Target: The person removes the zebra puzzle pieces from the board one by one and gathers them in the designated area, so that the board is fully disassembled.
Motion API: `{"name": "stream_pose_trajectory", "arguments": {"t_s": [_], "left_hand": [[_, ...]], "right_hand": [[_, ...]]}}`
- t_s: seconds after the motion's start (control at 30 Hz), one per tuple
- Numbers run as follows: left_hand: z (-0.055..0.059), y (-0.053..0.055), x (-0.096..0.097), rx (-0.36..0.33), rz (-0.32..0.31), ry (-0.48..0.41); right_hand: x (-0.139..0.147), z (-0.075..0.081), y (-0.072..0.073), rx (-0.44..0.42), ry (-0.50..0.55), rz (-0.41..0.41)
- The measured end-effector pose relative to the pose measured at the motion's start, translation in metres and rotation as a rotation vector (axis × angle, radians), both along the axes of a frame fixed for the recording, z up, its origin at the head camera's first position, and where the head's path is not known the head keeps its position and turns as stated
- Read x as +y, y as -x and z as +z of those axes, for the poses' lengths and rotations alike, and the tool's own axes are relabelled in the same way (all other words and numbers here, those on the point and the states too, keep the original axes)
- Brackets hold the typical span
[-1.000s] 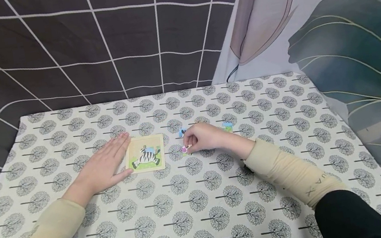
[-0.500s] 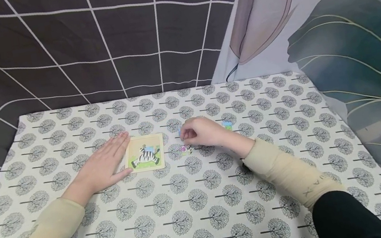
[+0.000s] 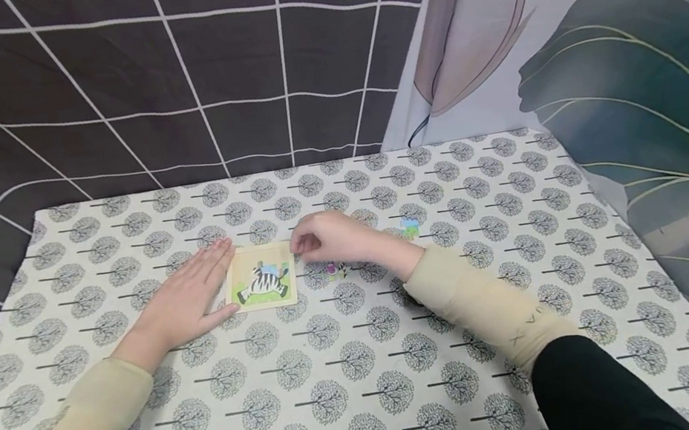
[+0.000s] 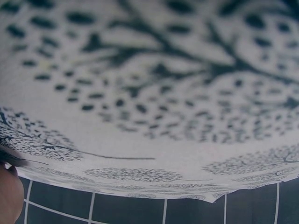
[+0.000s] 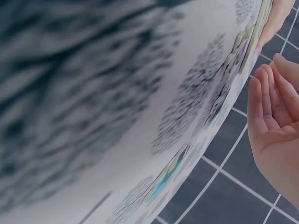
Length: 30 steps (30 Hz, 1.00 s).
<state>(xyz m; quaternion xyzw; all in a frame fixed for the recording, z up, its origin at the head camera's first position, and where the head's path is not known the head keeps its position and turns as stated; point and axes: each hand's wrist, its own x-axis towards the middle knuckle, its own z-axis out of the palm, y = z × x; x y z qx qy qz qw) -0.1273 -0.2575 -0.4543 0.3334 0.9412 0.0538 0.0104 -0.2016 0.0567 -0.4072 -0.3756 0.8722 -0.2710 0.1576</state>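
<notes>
A square wooden puzzle board [image 3: 266, 305] with a zebra picture lies on the patterned cloth. My left hand [image 3: 184, 293] lies flat with fingers extended, its fingertips and thumb at the board's left edge. At the board's upper right corner is my right hand [image 3: 332, 238], thumb and fingers curled into a pinch over a small puzzle piece, itself hidden by the fingers. The right wrist view shows this hand [image 5: 275, 112] from the side, thumb and fingertips drawn together. Below it on the cloth rests a puzzle piece with purple and black-and-white stripes [image 3: 337, 270].
A blue-and-green puzzle piece [image 3: 410, 227] lies farther right, beyond the right wrist. The tree-print tablecloth [image 3: 356, 371] covers the table up to a dark grid-patterned curtain [image 3: 159, 71] behind. A light curtain with large leaves [image 3: 655, 83] hangs at the right.
My right hand has let go of the purple striped piece, gone to the blue piece behind it, then moved left to the board's edge. The left hand stays put.
</notes>
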Motion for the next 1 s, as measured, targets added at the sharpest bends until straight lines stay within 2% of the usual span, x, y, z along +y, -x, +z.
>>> {"name": "stream_pose_trajectory", "arguments": {"t_s": [0.27, 0.57, 1.0], "left_hand": [[-0.002, 0.0, 0.0, 0.003, 0.011, -0.008], [-0.004, 0.0, -0.001, 0.014, 0.008, -0.003], [-0.001, 0.0, 0.0, 0.006, 0.006, 0.026]], "right_hand": [[-0.025, 0.001, 0.004, -0.067, 0.007, 0.026], [-0.045, 0.0, 0.003, -0.038, -0.051, 0.077], [-0.06, -0.005, 0.007, -0.01, -0.082, 0.118]]}}
